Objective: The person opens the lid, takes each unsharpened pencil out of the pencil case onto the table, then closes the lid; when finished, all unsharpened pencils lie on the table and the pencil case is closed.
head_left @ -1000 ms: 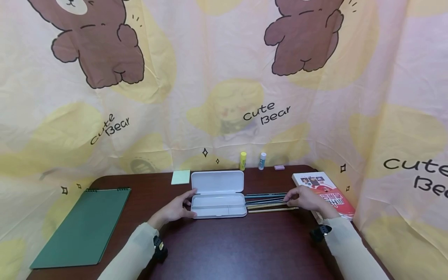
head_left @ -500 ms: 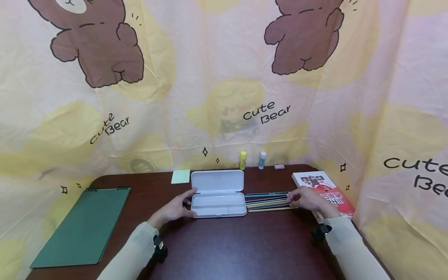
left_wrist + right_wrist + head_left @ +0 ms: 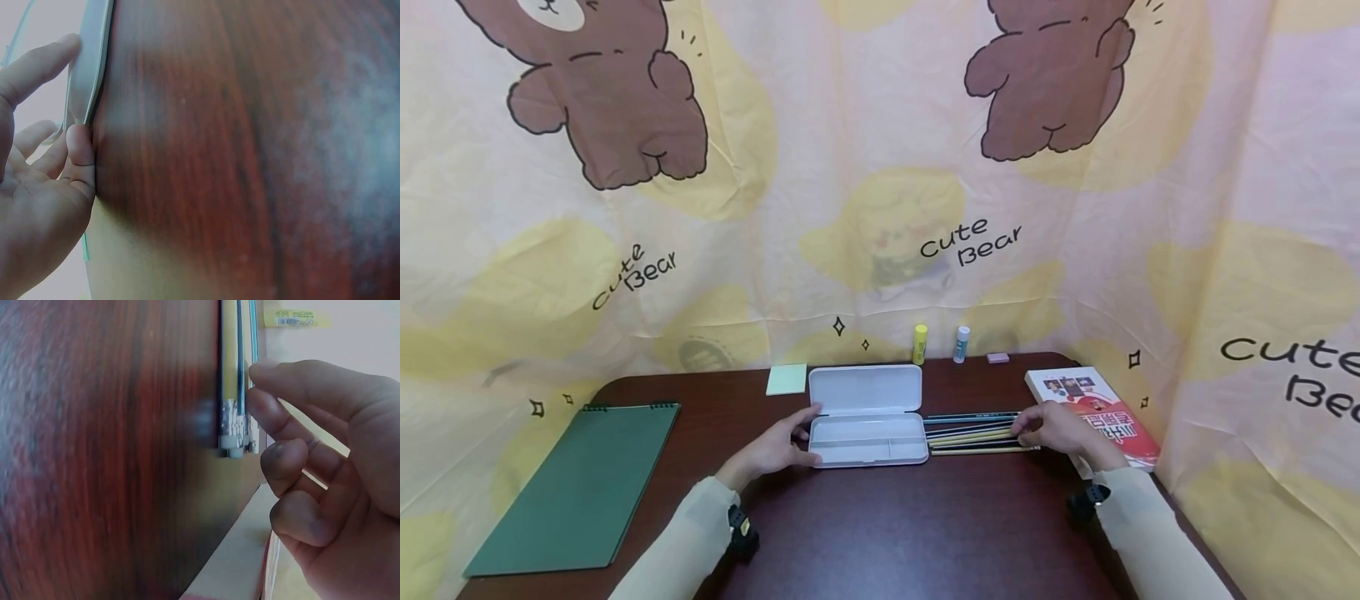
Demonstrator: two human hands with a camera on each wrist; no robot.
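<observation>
A white pencil case (image 3: 850,452) lies open on the table, its lid (image 3: 865,389) tilted back and its divided tray bare. My left hand (image 3: 775,443) holds the case's left side, thumb at the front corner and forefinger farther back. In the left wrist view, the left fingers (image 3: 80,145) touch the case's edge (image 3: 91,62). Several pencils (image 3: 970,433), dark, blue and yellow, lie side by side right of the case. At their right ends, my right hand (image 3: 1054,427) pinches a pencil (image 3: 251,419) between thumb and forefinger; the exact contact is partly hidden.
A red and white book (image 3: 1097,408) lies beneath and beyond the right hand. Along the back stand a yellow glue stick (image 3: 920,344) and a white-blue one (image 3: 961,344), near a pink eraser (image 3: 997,358). Pale green sticky notes (image 3: 787,379) and a green sketchbook (image 3: 580,483) lie left.
The pencils by the right hand have shifted and now lie closer to one another. My right hand has moved only slightly; the left stays at the case.
</observation>
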